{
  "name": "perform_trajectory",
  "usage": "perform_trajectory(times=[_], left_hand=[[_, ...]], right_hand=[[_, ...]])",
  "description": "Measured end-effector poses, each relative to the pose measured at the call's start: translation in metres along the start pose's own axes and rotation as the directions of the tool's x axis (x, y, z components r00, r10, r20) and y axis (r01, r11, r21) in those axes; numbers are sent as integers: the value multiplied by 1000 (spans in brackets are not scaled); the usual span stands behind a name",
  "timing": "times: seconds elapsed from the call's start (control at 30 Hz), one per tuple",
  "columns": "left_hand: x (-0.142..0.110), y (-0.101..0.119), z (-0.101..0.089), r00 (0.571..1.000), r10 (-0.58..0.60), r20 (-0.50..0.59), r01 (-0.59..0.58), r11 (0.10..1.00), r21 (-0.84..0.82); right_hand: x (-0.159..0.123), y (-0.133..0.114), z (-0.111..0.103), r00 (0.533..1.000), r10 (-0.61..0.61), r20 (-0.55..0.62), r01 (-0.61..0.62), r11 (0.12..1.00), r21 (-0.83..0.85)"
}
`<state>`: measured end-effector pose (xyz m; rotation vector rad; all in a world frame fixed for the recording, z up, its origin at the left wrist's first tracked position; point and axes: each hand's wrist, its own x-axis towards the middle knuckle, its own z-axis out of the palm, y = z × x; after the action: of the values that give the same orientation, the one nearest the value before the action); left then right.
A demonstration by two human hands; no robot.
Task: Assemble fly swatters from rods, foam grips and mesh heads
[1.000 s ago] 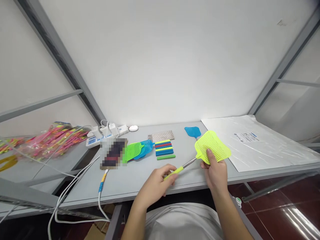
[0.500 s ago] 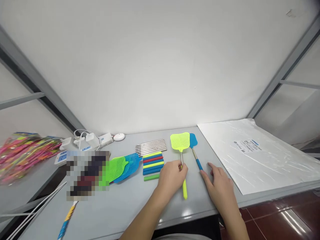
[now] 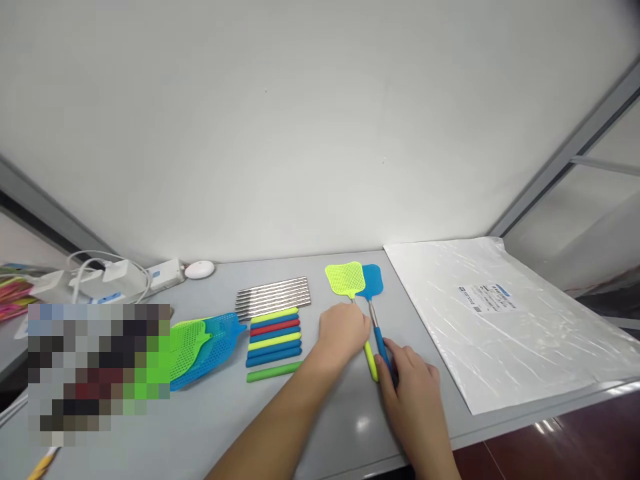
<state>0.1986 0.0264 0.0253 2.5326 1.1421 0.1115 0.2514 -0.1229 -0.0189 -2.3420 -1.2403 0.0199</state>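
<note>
A yellow fly swatter (image 3: pixel 345 279) and a blue fly swatter (image 3: pixel 373 281) lie side by side on the grey table (image 3: pixel 320 427), heads toward the wall and overlapping a little. My left hand (image 3: pixel 345 332) rests curled over the yellow swatter's metal shaft; its yellow handle sticks out below the hand. My right hand (image 3: pixel 411 393) lies just right of it, fingers stretched out, fingertips against the blue swatter's handle.
Left of the swatters lie a row of steel rods (image 3: pixel 273 297), a stack of coloured foam grips (image 3: pixel 274 333) and loose green and blue swatter heads (image 3: pixel 205 340). A pile of clear plastic bags (image 3: pixel 500 313) fills the right. A power strip (image 3: pixel 115 277) sits far left.
The yellow swatter, held in the air a second ago, was laid on the table next to the blue one. My right hand let go of its head and moved onto the blue handle.
</note>
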Motion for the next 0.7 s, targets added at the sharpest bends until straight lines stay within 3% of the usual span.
perform_trajectory(times=[0.7], left_hand=[[-16,2,10,989,133,-57,-131,990,45]], right_hand=[[0,-3,-2,999,-27,-43,29,999,41]])
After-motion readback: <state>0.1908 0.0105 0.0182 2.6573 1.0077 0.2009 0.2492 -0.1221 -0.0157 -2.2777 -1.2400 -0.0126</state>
